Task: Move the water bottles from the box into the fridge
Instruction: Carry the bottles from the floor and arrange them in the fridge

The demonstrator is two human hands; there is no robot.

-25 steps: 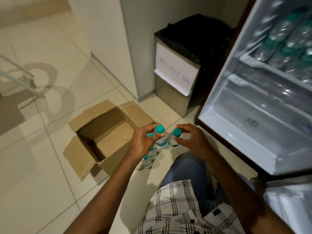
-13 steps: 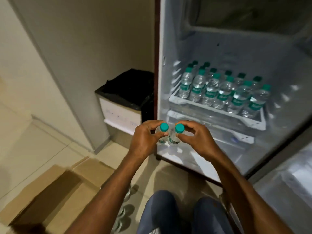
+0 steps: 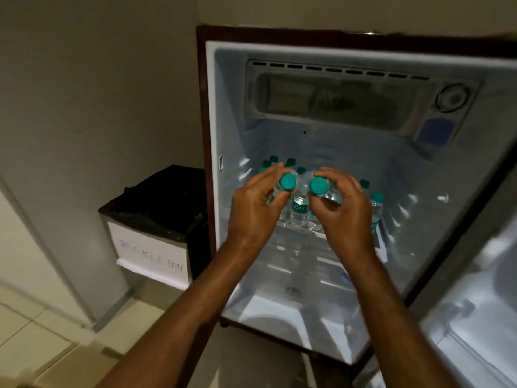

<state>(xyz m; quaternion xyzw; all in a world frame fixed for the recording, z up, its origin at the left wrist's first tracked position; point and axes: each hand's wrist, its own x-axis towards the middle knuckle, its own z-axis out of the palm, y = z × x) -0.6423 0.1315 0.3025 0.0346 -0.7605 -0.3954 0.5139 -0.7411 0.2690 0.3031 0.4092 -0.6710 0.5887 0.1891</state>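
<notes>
The fridge (image 3: pixel 349 152) stood open and filled most of the view, its door swung out to the right of the cabinet, and a black-lined recycle bin (image 3: pixel 156 219) sat just left of it. On the fridge shelf a cluster of water bottles with teal caps (image 3: pixel 376 208) already stood in rows. In front of that shelf the left hand (image 3: pixel 256 211) pinched one small bottle (image 3: pixel 288 182) just below its cap, and the right hand (image 3: pixel 345 217) pinched a second bottle (image 3: pixel 319 186) the same way, the two caps side by side and tipped toward the camera. These bottles looked light, thin-walled and somewhat slick, so the stiff neck under the cap seemed the surest hold; the soft body would likely dent. Compared with half a second earlier, both hands had carried the bottles up and into the fridge opening, level with the stocked shelf, and the box had dropped out of view.
</notes>
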